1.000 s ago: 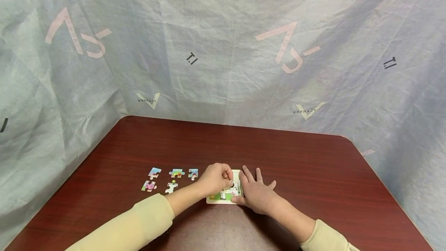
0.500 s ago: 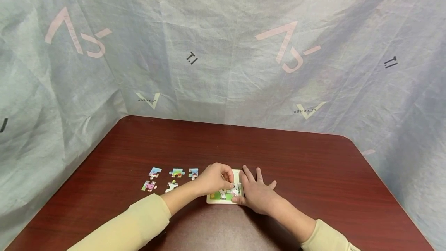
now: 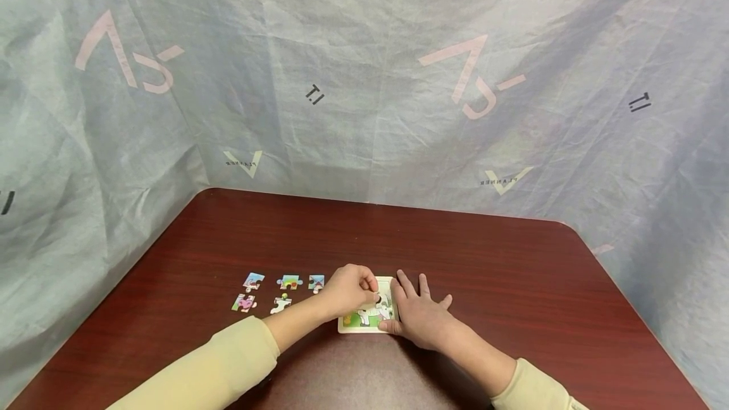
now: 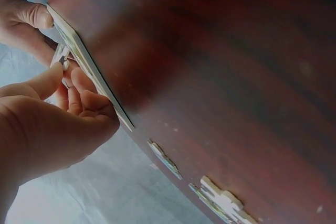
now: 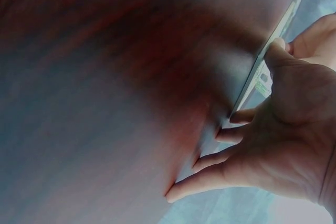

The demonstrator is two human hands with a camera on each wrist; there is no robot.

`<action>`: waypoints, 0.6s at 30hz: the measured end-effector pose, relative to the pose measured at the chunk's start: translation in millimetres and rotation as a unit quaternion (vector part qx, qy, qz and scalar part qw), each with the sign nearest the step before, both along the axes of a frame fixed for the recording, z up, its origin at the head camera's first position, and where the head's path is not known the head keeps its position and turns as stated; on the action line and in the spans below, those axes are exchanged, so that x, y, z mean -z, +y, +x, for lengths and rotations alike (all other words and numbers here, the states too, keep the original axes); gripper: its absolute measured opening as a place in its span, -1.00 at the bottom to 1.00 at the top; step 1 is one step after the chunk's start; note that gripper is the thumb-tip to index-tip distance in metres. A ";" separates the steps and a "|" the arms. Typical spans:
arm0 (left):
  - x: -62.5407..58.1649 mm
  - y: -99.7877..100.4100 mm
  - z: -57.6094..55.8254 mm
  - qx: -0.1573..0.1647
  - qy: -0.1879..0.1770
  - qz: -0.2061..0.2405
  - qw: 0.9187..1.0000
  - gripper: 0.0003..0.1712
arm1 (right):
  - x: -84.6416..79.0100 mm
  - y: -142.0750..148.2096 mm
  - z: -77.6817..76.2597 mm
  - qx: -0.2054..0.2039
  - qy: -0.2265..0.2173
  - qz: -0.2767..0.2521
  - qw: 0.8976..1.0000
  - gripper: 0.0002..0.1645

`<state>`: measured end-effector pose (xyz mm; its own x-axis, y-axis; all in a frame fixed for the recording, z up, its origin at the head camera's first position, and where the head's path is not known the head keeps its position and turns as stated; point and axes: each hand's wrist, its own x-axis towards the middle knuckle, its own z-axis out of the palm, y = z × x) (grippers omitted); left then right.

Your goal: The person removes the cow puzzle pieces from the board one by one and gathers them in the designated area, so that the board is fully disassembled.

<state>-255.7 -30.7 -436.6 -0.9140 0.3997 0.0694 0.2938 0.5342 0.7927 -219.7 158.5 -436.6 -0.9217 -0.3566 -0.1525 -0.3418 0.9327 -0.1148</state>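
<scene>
My left hand [image 3: 346,291] is over the puzzle board [image 3: 359,332], thumb and index finger pinching a small puzzle piece [image 4: 61,55], pale with a dark patch and mostly hidden by the fingers. White animal shapes on green show in the lower part of the board, which has a pale rim. At the board's right side lies my right hand [image 3: 421,316], its fingers spread on the table and its thumb resting on the lower right corner. In the right wrist view the board [image 5: 247,88] appears edge-on beside that thumb.
Several loose puzzle pieces lie left of the board, among them a pink one [image 3: 245,303], a white one [image 3: 280,306] and a blue one [image 3: 316,281]. The dark red table [image 3: 484,258] ends at a grey cloth backdrop [image 3: 364,112].
My left hand's fingertips have shifted slightly up and to the left over the board, still pinching the piece. My right hand has stayed in place.
</scene>
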 end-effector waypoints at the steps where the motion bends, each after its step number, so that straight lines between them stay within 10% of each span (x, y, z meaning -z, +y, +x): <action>1: 0.2 -0.2 -0.3 -0.007 0.000 0.000 1.000 -0.83 | 0.2 0.2 0.0 0.000 0.001 0.000 1.000 0.09; 18: 1.6 -21.4 -3.0 -0.032 -0.037 0.038 0.998 -0.87 | 3.5 -1.1 -2.4 0.008 -0.017 -0.004 1.000 0.11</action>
<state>-258.7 -52.1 -438.2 -0.9413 0.3364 0.0289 0.2005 0.4880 0.8495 -222.1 157.4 -440.1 -0.9212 -0.3440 -0.1820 -0.3234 0.9368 -0.1337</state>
